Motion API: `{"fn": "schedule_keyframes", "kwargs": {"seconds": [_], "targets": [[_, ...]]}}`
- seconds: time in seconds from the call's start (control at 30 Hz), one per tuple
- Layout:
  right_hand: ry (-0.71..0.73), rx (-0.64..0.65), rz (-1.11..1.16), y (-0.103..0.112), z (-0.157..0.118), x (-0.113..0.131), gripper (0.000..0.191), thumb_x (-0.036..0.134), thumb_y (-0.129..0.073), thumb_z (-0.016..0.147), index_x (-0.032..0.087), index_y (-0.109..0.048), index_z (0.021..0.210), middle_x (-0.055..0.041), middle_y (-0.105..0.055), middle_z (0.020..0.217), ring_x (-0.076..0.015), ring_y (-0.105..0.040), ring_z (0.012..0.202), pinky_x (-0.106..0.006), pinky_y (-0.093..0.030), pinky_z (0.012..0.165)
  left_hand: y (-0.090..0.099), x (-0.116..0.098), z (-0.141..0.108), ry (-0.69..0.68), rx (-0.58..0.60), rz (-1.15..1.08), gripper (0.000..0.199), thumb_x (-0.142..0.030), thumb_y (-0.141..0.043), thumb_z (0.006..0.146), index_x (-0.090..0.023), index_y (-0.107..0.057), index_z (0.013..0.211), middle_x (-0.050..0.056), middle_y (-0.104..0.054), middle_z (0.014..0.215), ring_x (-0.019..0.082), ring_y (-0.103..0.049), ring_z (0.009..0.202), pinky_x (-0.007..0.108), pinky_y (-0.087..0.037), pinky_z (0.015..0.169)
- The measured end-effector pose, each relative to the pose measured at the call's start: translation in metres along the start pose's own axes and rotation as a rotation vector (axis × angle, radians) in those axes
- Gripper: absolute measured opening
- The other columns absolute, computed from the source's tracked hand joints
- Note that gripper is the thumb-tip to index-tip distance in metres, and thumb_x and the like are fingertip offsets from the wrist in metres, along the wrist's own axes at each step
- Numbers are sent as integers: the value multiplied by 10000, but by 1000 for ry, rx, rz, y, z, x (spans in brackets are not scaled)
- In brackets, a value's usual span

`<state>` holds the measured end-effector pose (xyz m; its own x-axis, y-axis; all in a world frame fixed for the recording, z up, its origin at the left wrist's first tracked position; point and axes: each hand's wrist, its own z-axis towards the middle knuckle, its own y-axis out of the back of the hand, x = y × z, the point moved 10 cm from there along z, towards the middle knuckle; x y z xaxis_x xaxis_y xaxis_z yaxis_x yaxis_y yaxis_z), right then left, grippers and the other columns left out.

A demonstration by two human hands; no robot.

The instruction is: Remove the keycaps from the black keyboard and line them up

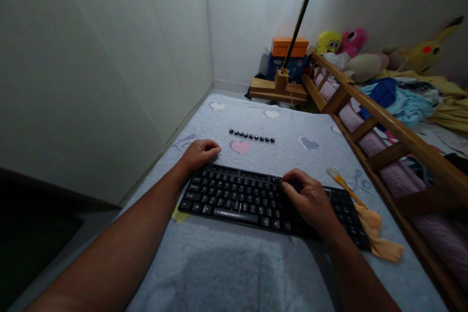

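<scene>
A black computer keyboard (234, 195) lies on the cloth in front of me, with gaps in its top row where keycaps are off. My left hand (200, 153) rests at its far left corner, fingers curled closed, with nothing visible in them. Over the right part of the keys, my right hand (305, 192) has thumb and fingers pinched together near the top row. Whatever lies between those fingertips is too small and dark to make out. Beyond the keyboard, several loose black keycaps (251, 136) form a neat row.
A flat brush (345, 185) with a yellow handle and an orange cloth (383, 241) lie right of the keyboard. Yellow material (180, 215) shows under its left corner. A wooden bed rail (387, 112) runs along the right; a white cabinet (120, 48) stands left.
</scene>
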<state>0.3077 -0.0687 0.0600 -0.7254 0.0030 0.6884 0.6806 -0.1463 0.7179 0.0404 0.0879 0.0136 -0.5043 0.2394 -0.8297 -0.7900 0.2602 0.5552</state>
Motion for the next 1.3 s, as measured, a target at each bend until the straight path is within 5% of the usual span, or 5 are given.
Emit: {"fn": "schedule_keyframes", "kwargs": {"seconds": [0.3,0.63,1.3], "targets": [[54,-34,-50,7,5,5,115,245,-519,792,196,-622,789,-1,-647,673,-161,-600,617,-258,-432,585,1,0,0,-7,-4,18,307,-439,-591,737,-149,-687,772,28,-684,727,164,-590,666,281,-451,659],[217,131,-51,-4,4,13,125,207,-512,843,195,-630,882,-27,-678,831,-173,-625,775,-281,-465,719,-1,1,1,-16,6,21,309,-435,-582,753,-147,-690,786,33,-690,748,170,-598,677,282,-453,663],[172,67,-64,-2,7,13,136,272,-541,867,193,-638,918,-35,-696,860,-176,-648,798,-280,-477,748,-1,-1,1,-25,14,13,307,-427,-577,763,-140,-686,790,26,-683,745,161,-594,679,277,-451,673]]}}
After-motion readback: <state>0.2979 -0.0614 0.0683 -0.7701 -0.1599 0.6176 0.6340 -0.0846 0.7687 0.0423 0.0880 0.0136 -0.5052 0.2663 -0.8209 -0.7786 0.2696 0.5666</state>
